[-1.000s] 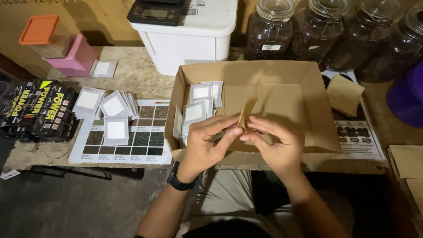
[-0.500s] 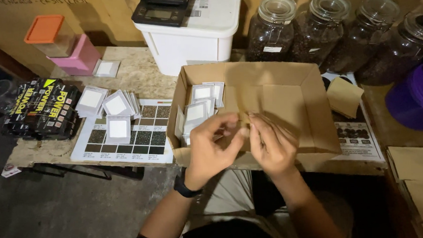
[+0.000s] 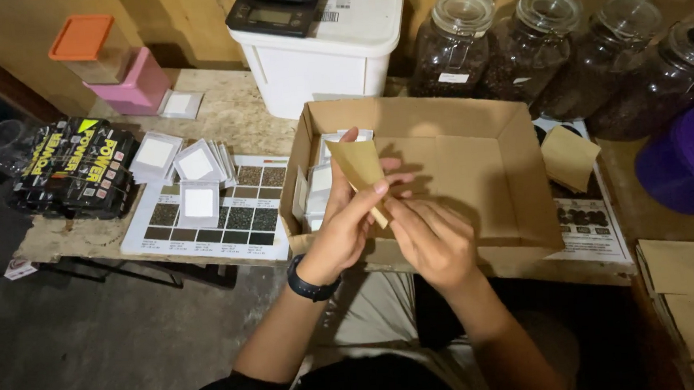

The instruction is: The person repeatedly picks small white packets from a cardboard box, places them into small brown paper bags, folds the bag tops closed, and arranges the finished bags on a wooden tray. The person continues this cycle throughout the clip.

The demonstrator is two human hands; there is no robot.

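My left hand [image 3: 347, 223] pinches a small tan paper pouch [image 3: 357, 167], held upright over the near left part of an open cardboard box [image 3: 512, 170]. My right hand [image 3: 435, 242] sits just to the right, its fingers touching the pouch's lower edge. A dark watch is on my left wrist. Inside the box, at its left end, stand several small white packets [image 3: 319, 184].
Several white packets [image 3: 183, 160] lie on a printed sample chart [image 3: 241, 216] to the left. A white bin with a scale [image 3: 319, 38], dark-filled glass jars [image 3: 529, 43], a purple bucket [image 3: 678, 166], another tan pouch [image 3: 568, 156] and black packages [image 3: 72, 166] surround the box.
The pouch went from being worked low between both hands to being raised upright in my left hand. My right hand dropped slightly below it.
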